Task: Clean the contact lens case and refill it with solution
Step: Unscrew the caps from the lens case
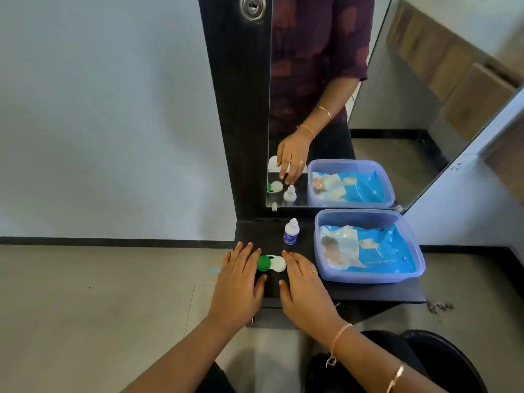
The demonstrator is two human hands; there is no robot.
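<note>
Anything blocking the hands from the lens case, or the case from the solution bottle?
Nothing visible. The left hand lies beside the lens case at its green cap, the right hand at its white cap. The solution bottle stands behind the case with bare shelf between; the tub sits off to the right.

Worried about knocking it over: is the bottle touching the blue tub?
Apart. The head view shows dark shelf between the bottle and the tub.

We are in a home, at a dressing corner. A tall mirror point(326, 109) in a dark wood frame point(235, 123) stands over a small dark shelf point(368, 292), with tiled floor point(85, 307) and wooden cabinets point(453, 66) reflected.
</note>
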